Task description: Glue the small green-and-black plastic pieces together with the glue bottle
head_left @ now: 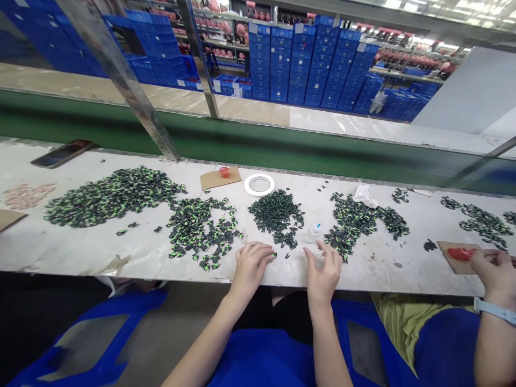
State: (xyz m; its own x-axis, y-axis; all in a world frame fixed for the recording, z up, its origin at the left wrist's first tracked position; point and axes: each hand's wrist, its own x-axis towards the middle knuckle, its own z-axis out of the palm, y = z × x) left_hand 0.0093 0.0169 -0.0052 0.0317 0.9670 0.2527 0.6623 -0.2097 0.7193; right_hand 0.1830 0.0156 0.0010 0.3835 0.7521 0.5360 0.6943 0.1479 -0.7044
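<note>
My left hand (252, 264) is low over the front of the table, its thumb and fingertips closed on a small black-and-green part (274, 254). To its right, my right hand (323, 271) has its thumb and fingers apart with nothing visible between them. Just beyond those fingertips stands a small clear bottle (312, 233) with a blue needle tip; whether they touch it I cannot tell. A pile of small dark green pieces (274, 212) lies ahead, between my hands. Black-and-green parts are spread on the left (201, 226), and another heap (350, 223) lies on the right.
A roll of white tape (259, 185) lies behind the dark pile, beside cardboard (213, 180) bearing a red cap (224, 172). A larger heap (116, 196) and a phone (62, 153) are at left. On the right, a co-worker's hand (494, 271) reaches a red item on cardboard (451, 260).
</note>
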